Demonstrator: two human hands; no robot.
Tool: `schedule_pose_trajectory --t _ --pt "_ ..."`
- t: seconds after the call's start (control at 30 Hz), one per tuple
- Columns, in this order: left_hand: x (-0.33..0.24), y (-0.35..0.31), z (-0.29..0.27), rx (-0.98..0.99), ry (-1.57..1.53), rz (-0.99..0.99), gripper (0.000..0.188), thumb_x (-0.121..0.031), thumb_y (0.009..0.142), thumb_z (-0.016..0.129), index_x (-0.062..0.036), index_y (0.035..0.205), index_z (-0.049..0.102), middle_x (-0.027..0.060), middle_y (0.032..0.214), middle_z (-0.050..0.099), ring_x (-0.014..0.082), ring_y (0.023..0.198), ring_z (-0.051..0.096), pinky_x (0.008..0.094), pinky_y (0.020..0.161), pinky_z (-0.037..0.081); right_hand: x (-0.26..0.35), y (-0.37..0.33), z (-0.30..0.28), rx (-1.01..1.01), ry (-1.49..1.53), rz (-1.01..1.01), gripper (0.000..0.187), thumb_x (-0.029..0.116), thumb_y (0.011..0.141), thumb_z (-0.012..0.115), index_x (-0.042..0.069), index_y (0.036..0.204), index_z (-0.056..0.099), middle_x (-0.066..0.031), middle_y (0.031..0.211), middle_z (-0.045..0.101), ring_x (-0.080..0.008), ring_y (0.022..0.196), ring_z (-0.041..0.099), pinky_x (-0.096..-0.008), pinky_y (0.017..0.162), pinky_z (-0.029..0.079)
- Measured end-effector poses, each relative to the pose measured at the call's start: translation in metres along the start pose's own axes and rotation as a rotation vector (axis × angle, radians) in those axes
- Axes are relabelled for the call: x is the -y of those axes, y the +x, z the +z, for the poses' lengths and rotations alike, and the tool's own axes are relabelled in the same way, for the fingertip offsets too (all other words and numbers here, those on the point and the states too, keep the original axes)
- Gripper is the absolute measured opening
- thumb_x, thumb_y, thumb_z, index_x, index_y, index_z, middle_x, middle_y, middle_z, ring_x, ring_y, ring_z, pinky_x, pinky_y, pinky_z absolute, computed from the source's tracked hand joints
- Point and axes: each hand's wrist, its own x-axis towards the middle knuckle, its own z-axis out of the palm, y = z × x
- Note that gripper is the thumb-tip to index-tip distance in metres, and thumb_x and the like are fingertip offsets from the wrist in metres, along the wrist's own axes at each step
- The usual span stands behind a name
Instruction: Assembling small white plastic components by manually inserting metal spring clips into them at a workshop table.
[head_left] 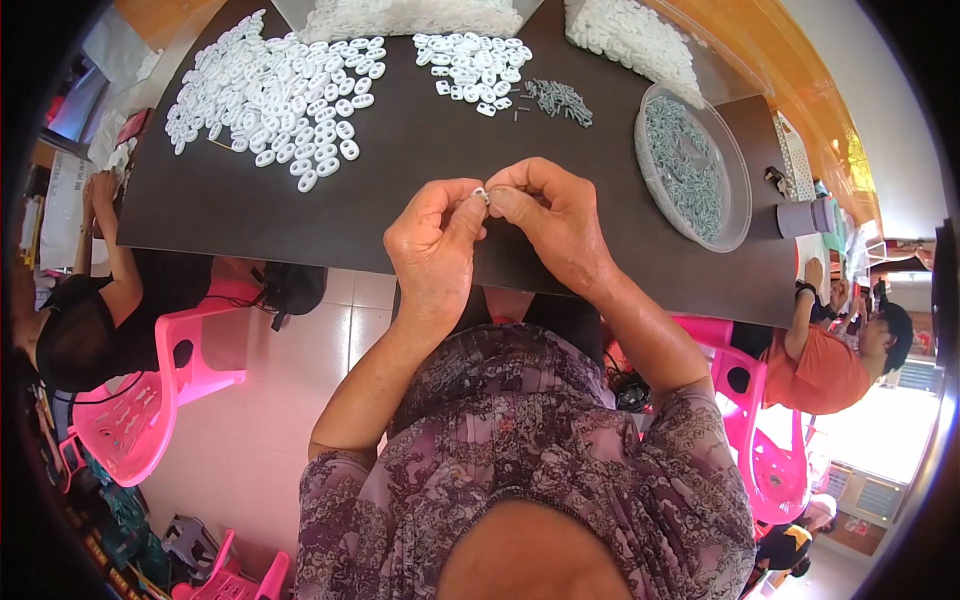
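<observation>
Over the near part of the dark table (330, 222), my left hand (432, 240) and my right hand (550, 215) meet at the fingertips. Both pinch one small white plastic piece (480, 193), mostly covered by thumbs and fingers. Beyond my hands lies a small pile of white plastic pieces with holes (475, 62). To its right is a little heap of grey screws (560, 102). A much larger spread of white oval two-hole pieces (290, 90) covers the table's far left. A round clear tub (742, 200) holding many more grey screws stands at the right.
Two clear containers of white pieces, one at the far middle (415, 18) and one at the far right (635, 45), line the back. A grey cup (800, 217) stands past the tub. People sit left (90, 320) and right (825, 365), near pink plastic chairs (150, 400).
</observation>
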Motion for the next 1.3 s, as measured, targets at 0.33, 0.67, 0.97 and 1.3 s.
schedule_pose_trajectory --t 0.33,0.67,0.97,1.3 --pt "0.005 -0.001 0.000 -0.016 0.062 0.065 0.006 0.001 0.085 0.059 0.0031 0.089 0.062 0.0019 0.075 0.060 0.0059 0.062 0.051 0.0191 0.055 0.043 -0.008 0.001 0.003 -0.002 -0.157 -0.167 0.009 0.007 0.081 0.060 -0.002 0.078 0.059 -0.0060 0.072 0.059 -0.0104 0.066 0.054 -0.0259 0.058 0.043" --pt "0.000 0.001 -0.003 0.014 -0.053 -0.056 0.006 -0.003 0.086 0.059 0.0002 0.090 0.062 -0.0007 0.074 0.059 0.0026 0.061 0.049 0.0161 0.048 0.038 0.004 0.005 -0.008 0.072 -0.042 -0.010 0.007 0.005 0.083 0.061 -0.001 0.088 0.062 0.0001 0.081 0.061 -0.0060 0.077 0.056 -0.0226 0.070 0.047" --pt "0.001 0.001 -0.004 0.026 -0.014 -0.040 0.010 -0.005 0.086 0.060 0.0026 0.093 0.062 0.0026 0.076 0.061 0.0048 0.060 0.052 0.0165 0.051 0.041 0.008 0.010 -0.009 0.133 -0.085 0.028 0.006 0.005 0.082 0.060 -0.001 0.084 0.061 0.0015 0.079 0.059 -0.0038 0.074 0.052 -0.0194 0.067 0.043" --pt "0.003 -0.001 -0.002 -0.015 -0.033 0.019 0.004 0.000 0.085 0.059 0.0016 0.088 0.062 -0.0004 0.073 0.058 0.0037 0.060 0.050 0.0170 0.049 0.040 0.002 0.009 0.001 0.117 -0.086 -0.017 0.011 0.011 0.083 0.057 0.000 0.082 0.059 -0.0002 0.074 0.056 -0.0054 0.068 0.049 -0.0218 0.060 0.041"
